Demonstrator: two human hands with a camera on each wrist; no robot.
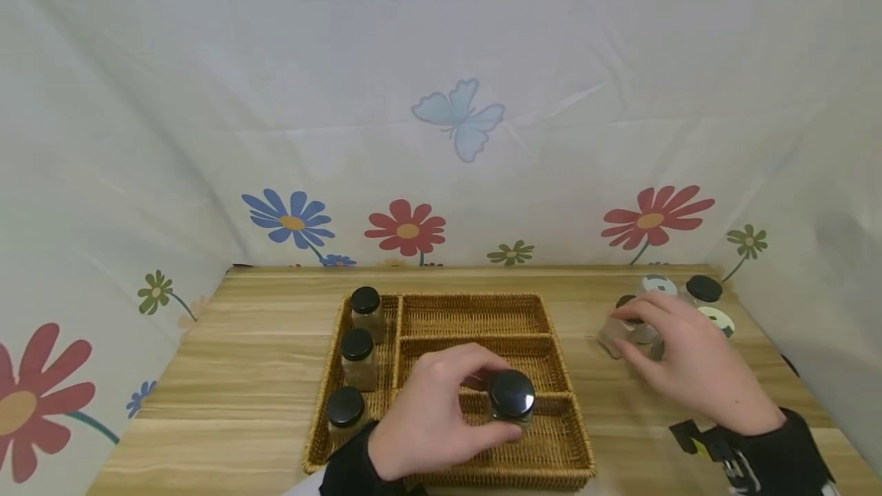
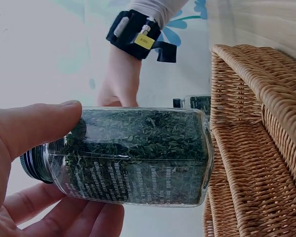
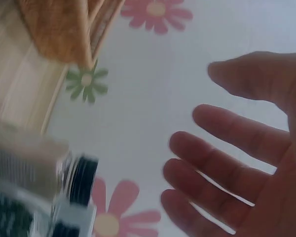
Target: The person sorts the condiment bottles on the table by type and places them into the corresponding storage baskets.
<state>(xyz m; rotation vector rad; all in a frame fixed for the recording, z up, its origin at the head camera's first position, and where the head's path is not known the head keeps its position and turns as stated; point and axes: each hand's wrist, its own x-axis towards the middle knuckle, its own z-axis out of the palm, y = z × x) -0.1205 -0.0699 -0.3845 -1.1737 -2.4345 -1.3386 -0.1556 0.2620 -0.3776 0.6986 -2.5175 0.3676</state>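
Observation:
My left hand grips a square glass spice jar between thumb and fingers. Dried green herb flakes fill this jar, and its black lid faces up in the head view. It is upright over the right part of the wicker basket, its base close to the woven rim in the left wrist view. At the right, my right hand is beside a jar with pale contents. In the right wrist view the fingers are spread and apart from the jars.
Three black-lidded jars stand in a row in the basket's left compartment. Behind my right hand are another black-lidded jar and pale round lids. A flowered cloth hangs behind the wooden table.

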